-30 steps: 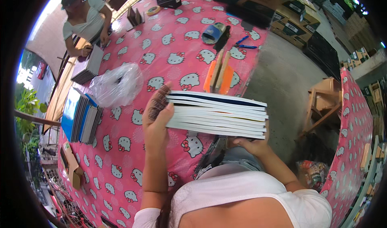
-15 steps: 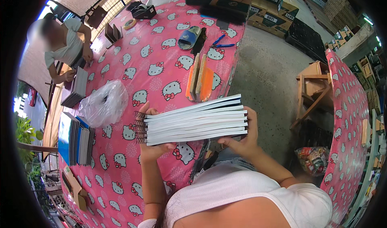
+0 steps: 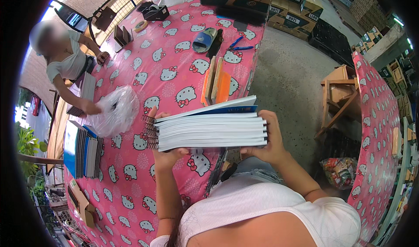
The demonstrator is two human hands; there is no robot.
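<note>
A stack of spiral notebooks [image 3: 211, 131] is held between my two hands above the pink table's near edge, page edges facing up toward me. My left hand [image 3: 168, 156] grips the end with the dark wire coils. Around the opposite end, my right hand [image 3: 269, 138] has its fingers behind and its thumb at the near side. The farthest notebook leans apart from the others, and a blue cover [image 3: 227, 110] shows in the gap. Just beyond the stack stand two wooden-looking blocks [image 3: 214, 81] on an orange piece [image 3: 224, 87].
Left on the patterned tablecloth [image 3: 168, 74] are a clear plastic bag [image 3: 115, 109] and upright notebooks [image 3: 83, 153]. A co-worker [image 3: 65, 59] reaches toward the bag. Farther off lie a blue slipper-like item [image 3: 204, 41], blue cutters [image 3: 239, 46], a tape roll [image 3: 140, 26] and a large carton [image 3: 235, 2].
The farthest notebook has tilted away from the stack, baring a blue cover. My hands have shifted slightly. The co-worker's arm has moved from the notebooks toward the plastic bag.
</note>
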